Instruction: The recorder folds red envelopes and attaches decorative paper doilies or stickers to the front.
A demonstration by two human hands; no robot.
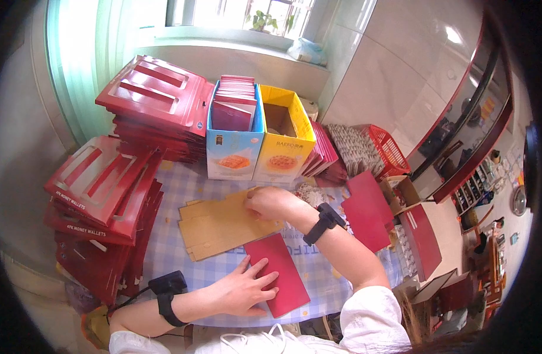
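Note:
My left hand (pixel 246 290) rests with spread fingers on the left part of a flat red card panel (pixel 285 274), which lies near the table's front edge. Just beyond it, a flattened tan cardboard blank (pixel 222 223) with tabs along its left end lies on the table. The upper right end of this blank is under my right hand (pixel 264 202). Those fingers are curled down and partly hidden, so a grip on the blank's edge cannot be made out. Both wrists carry black straps with small devices.
Stacks of red printed cardboard sleeves (pixel 94 181) rise at the left. A blue box (pixel 233 152) full of red-edged folders and a yellow box (pixel 284 157) stand at the back. More red panels (pixel 367 210) and a red plastic basket (pixel 388 150) are at right, over the checked tablecloth (pixel 165 261).

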